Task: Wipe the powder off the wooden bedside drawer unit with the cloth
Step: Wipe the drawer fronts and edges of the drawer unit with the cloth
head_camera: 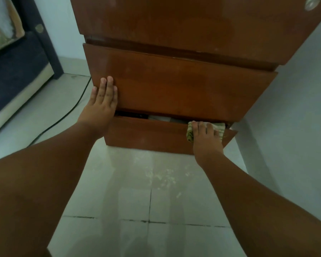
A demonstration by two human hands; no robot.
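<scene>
Looking down from head height, a wooden bedside drawer unit [174,86] stands against a pale wall, on a tiled floor [137,201] with whitish powder smudges [161,175] just in front of it. Two bare arms reach forward. The left hand [100,102] lies flat on the left end of the middle drawer front, fingers straight, together and holding nothing. The bottom drawer [146,134] is pulled out a little, leaving a dark gap above its front panel. The right hand [206,138] presses a green-and-cream striped cloth [220,129] against the top edge of that panel, near its right end, fingers spread over the fabric. A dark cable [63,115] runs across the floor to the left, beside a dark bed base [13,82].
</scene>
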